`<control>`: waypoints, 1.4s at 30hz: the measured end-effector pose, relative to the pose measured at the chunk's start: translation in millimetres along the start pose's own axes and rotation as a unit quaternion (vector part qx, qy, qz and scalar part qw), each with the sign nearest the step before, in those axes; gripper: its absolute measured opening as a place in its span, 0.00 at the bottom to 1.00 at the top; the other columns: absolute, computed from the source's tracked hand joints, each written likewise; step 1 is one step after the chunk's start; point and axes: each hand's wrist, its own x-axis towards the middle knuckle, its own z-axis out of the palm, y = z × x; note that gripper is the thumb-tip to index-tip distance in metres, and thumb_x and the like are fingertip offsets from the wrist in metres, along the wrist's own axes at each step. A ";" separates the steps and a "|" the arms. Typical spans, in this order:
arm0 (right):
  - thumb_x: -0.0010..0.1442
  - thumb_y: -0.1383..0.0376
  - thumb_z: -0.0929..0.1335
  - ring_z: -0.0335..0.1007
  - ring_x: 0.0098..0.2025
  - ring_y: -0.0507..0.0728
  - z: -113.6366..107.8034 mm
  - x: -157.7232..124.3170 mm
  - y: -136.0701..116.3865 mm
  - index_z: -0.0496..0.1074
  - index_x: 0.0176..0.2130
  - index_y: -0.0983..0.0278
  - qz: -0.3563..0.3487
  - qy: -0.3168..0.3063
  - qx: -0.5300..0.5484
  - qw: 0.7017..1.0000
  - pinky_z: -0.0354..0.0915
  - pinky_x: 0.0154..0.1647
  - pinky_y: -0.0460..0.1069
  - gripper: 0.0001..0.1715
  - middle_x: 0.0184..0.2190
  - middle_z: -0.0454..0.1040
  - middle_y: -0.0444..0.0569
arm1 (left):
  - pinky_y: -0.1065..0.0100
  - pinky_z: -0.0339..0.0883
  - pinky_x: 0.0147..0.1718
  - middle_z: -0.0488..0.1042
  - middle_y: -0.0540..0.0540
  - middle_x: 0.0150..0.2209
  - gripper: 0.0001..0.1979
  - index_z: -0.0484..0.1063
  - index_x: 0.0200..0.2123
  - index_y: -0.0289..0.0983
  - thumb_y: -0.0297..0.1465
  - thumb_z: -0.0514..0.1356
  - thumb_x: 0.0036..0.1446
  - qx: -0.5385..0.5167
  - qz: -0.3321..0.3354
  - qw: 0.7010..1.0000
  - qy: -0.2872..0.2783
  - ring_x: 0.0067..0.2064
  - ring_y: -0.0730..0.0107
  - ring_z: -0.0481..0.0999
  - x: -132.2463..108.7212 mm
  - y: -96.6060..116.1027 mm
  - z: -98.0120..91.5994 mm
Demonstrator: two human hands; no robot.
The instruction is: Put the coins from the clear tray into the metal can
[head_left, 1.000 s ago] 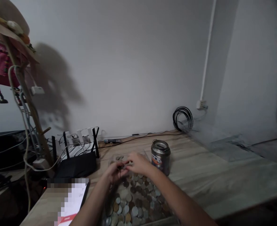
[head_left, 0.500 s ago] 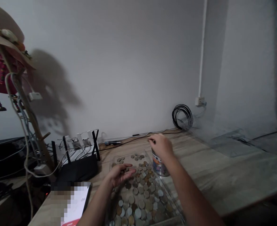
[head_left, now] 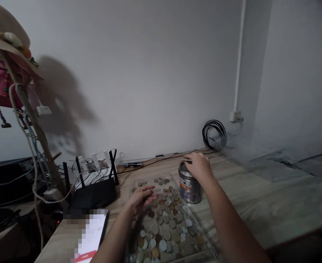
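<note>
My right hand (head_left: 200,166) is over the mouth of a metal can (head_left: 190,188) with a printed label. Its fingers are closed on a coin (head_left: 189,162), of which only a small dark edge shows. Palm turned inward, my left hand (head_left: 143,199) hovers above a clear plastic tray (head_left: 186,171); thumb and fingers come together around a coin (head_left: 151,194). Several loose coins (head_left: 166,235), silver and brassy, are spread over the tray, thickest toward me. The can stands upright just beyond the tray's right edge. Its inside cannot be seen.
Left of the tray are a black router (head_left: 93,195) with raised antennas and a phone (head_left: 93,233) with a lit screen. A marker (head_left: 133,165) and thin cables run along the wall. A coiled black cable (head_left: 214,134) leans at the back right.
My right hand has moved slightly right and down over the can, whose upper part now shows. The left thumb and fingers have drawn closer together. The view has shifted slightly.
</note>
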 end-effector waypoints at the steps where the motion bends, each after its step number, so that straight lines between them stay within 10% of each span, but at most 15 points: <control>1: 0.50 0.66 0.64 0.62 0.42 0.59 -0.4 -1.7 -6.5 0.73 0.40 0.61 -0.037 0.020 0.033 0.999 0.56 0.42 0.51 0.16 0.37 0.72 0.51 | 0.80 0.67 0.23 0.75 0.39 0.33 0.17 0.62 0.47 0.31 0.26 0.55 0.53 -0.009 -0.007 1.000 0.000 0.31 0.72 0.76 -0.1 0.4 -0.2; 8: 0.49 0.61 0.65 0.63 0.29 0.51 39.8 -36.1 -66.9 0.74 0.38 0.61 -0.246 -0.265 0.179 0.915 0.55 0.29 0.43 0.15 0.30 0.72 0.47 | 0.69 0.70 0.29 0.73 0.35 0.34 0.21 0.63 0.44 0.28 0.40 0.48 0.57 -0.102 -0.046 0.990 -0.089 0.34 0.64 0.76 3.9 -0.2 -5.9; 13: 0.45 0.67 0.65 0.60 0.21 0.48 75.2 -51.8 -75.0 0.76 0.30 0.62 -0.241 -0.389 0.141 0.878 0.51 0.22 0.42 0.11 0.19 0.71 0.43 | 0.67 0.70 0.29 0.73 0.40 0.29 0.20 0.65 0.38 0.29 0.42 0.47 0.56 -0.093 -0.076 0.985 -0.126 0.29 0.65 0.76 4.6 -2.8 -6.7; 17: 0.46 0.70 0.63 0.63 0.23 0.49 68.1 -42.3 -71.1 0.76 0.28 0.63 -0.238 -0.337 0.158 0.897 0.54 0.24 0.43 0.13 0.20 0.72 0.44 | 0.71 0.69 0.29 0.73 0.33 0.35 0.18 0.65 0.40 0.27 0.37 0.48 0.57 -0.084 -0.075 0.982 -0.151 0.35 0.62 0.76 2.2 -1.6 -4.7; 22: 0.53 0.66 0.60 0.67 0.36 0.53 22.7 -16.7 -40.7 0.74 0.36 0.61 -0.091 -0.007 0.116 0.989 0.58 0.34 0.45 0.15 0.34 0.74 0.48 | 0.73 0.70 0.31 0.74 0.33 0.36 0.14 0.64 0.43 0.24 0.26 0.49 0.54 -0.093 -0.051 0.992 -0.073 0.36 0.65 0.76 -0.2 0.3 -1.3; 24: 0.51 0.63 0.62 0.67 0.34 0.54 8.3 -7.1 -18.1 0.75 0.34 0.59 0.006 0.034 0.042 0.999 0.57 0.31 0.46 0.13 0.32 0.74 0.48 | 0.72 0.70 0.30 0.74 0.33 0.36 0.15 0.63 0.44 0.24 0.25 0.49 0.54 -0.095 -0.052 0.992 -0.057 0.35 0.65 0.76 -0.6 0.7 -0.1; 30: 0.46 0.63 0.65 0.67 0.32 0.55 5.9 6.4 26.1 0.76 0.29 0.57 0.076 -0.091 0.006 0.993 0.56 0.26 0.46 0.10 0.30 0.75 0.45 | 0.71 0.70 0.29 0.74 0.33 0.35 0.14 0.64 0.43 0.25 0.27 0.51 0.54 -0.094 -0.051 0.993 -0.052 0.35 0.63 0.76 -0.1 1.1 0.6; 38: 0.53 0.65 0.61 0.63 0.40 0.55 14.8 -11.6 -32.9 0.74 0.36 0.63 -0.103 0.041 0.091 0.990 0.57 0.40 0.47 0.14 0.34 0.73 0.50 | 0.68 0.69 0.30 0.73 0.32 0.35 0.20 0.62 0.44 0.26 0.37 0.47 0.57 -0.115 -0.065 0.989 -0.065 0.38 0.59 0.75 2.6 1.1 -4.0; 42: 0.51 0.62 0.63 0.65 0.30 0.51 45.5 -41.4 -75.3 0.74 0.34 0.61 -0.248 -0.216 0.141 0.934 0.55 0.29 0.44 0.12 0.28 0.74 0.46 | 0.69 0.68 0.27 0.73 0.38 0.30 0.20 0.63 0.40 0.29 0.40 0.45 0.57 -0.117 -0.059 0.989 -0.067 0.30 0.64 0.76 3.5 0.9 -3.9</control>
